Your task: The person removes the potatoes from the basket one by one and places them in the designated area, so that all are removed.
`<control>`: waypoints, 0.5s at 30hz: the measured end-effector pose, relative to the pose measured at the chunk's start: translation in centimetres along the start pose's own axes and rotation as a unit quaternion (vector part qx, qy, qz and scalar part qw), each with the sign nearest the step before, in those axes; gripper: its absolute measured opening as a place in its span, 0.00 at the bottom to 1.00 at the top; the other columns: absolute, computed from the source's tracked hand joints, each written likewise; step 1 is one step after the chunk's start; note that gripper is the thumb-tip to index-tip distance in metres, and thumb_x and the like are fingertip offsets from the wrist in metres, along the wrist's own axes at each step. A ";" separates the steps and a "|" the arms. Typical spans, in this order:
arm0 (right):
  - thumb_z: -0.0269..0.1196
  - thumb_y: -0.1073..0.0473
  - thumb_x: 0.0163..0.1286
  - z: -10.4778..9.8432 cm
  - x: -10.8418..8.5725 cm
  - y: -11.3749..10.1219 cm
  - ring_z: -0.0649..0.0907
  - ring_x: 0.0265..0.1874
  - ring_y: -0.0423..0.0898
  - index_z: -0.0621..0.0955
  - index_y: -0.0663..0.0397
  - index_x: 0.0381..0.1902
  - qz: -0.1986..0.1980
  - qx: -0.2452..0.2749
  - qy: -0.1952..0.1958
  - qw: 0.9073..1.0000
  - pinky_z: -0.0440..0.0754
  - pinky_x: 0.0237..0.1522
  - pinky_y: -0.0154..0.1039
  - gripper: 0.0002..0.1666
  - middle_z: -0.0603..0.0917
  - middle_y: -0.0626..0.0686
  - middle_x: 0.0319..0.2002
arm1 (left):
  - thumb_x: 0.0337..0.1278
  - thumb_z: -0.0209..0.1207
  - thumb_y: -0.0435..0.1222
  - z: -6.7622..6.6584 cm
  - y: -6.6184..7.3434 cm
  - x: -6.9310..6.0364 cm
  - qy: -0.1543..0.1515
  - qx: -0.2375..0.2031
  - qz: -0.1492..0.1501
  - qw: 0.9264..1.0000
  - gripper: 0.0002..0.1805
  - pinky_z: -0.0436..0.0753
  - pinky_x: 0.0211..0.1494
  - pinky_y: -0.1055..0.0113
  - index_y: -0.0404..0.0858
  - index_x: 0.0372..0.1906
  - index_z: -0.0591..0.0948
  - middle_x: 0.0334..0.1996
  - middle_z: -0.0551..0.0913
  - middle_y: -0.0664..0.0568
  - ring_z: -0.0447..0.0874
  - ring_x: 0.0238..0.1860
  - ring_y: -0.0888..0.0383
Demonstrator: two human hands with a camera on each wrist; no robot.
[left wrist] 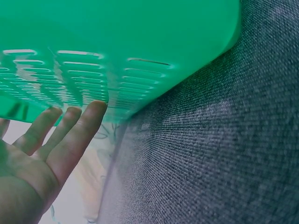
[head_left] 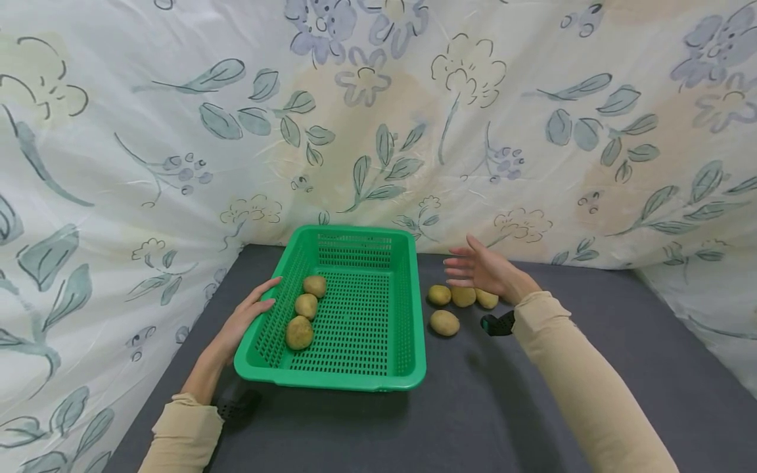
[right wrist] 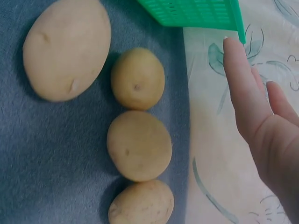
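A green plastic basket (head_left: 331, 379) with slotted walls stands on the dark cloth, and three potatoes (head_left: 299, 333) lie along its left side. My left hand (head_left: 241, 324) is at the basket's left wall, fingers extended; in the left wrist view its fingertips (left wrist: 97, 106) reach the slotted side from outside. My right hand (head_left: 486, 269) hovers to the right of the basket with fingers straight and nothing in it. Below it, several loose potatoes (head_left: 445, 323) lie on the cloth; the right wrist view shows three in a row (right wrist: 139, 145) and a larger potato (right wrist: 67, 50) beside them.
A dark grey cloth (head_left: 473, 407) covers the table. Behind and on both sides hangs a white floral curtain (head_left: 367, 164), close to the basket's far edge. A dark strap or device (head_left: 499, 324) sits at the right wrist.
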State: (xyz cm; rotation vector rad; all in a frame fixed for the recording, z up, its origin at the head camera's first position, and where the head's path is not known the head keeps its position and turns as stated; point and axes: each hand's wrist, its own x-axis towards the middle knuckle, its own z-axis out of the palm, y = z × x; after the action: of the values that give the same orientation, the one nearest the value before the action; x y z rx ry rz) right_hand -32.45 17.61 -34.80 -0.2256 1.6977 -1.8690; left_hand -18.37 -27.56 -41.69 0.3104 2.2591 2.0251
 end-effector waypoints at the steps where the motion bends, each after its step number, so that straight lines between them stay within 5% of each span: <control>1: 0.33 0.34 0.74 0.1 0.1 -0.1 0.50 0.70 0.63 0.40 0.60 0.76 0.000 0.001 -0.002 1.000 0.60 0.65 0.55 0.46 0.46 0.67 0.72 | 0.76 0.41 0.45 0.0 0.0 0.0 -0.001 -0.001 0.000 1.000 0.32 0.75 0.52 0.60 0.41 0.76 0.47 0.72 0.45 0.38 0.56 0.65 0.36; 15: 0.33 0.35 0.75 3.0 1.6 -1.4 0.54 0.70 0.61 0.44 0.58 0.76 0.000 0.018 -0.015 1.000 0.62 0.64 0.53 0.44 0.47 0.65 0.73 | 0.75 0.41 0.45 -0.1 0.0 0.0 0.003 -0.002 -0.001 1.000 0.32 0.76 0.53 0.54 0.41 0.76 0.47 0.71 0.48 0.36 0.58 0.64 0.34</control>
State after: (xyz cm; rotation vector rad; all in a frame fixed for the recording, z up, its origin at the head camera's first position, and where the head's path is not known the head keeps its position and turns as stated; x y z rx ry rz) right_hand -32.65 14.23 -33.39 -0.2388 1.6413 -1.8859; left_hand -18.35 -27.63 -41.68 0.3014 2.2586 2.0317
